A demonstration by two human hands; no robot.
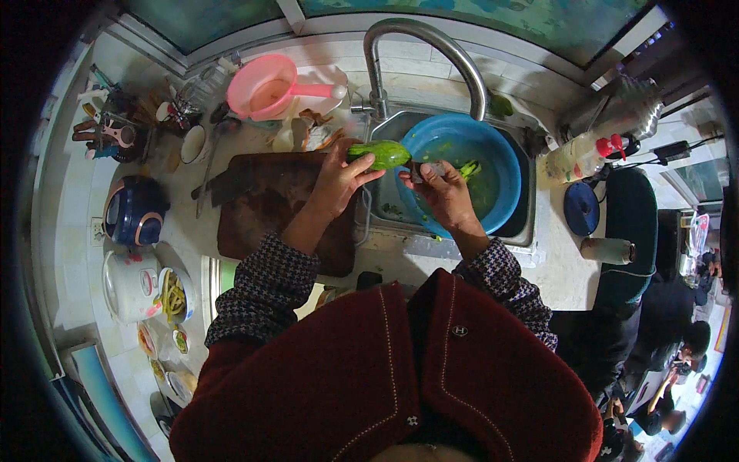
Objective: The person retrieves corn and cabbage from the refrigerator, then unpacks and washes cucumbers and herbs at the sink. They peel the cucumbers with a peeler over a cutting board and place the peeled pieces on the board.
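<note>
My left hand (340, 179) is wrapped around a shiny green vegetable (388, 155), probably a squash or a thick cucumber. It is held level between the cutting board and the sink. At its right end my right hand (447, 193) pinches a small dark and greyish thing (426, 172), too blurred to name. Beneath that hand a blue plastic basin (511, 202) stands in the steel sink (378, 202). Cloudy water with green scraps fills part of the basin. Another piece of green vegetable (470, 168) lies in it, partly hidden by my right hand.
A curved steel faucet (424, 26) arches over the basin. On the left are a dark cutting board (277, 231), a cleaver (231, 187) and a pink dipper (262, 86). An oil bottle (571, 156) stands at the right. Several people are in the room behind.
</note>
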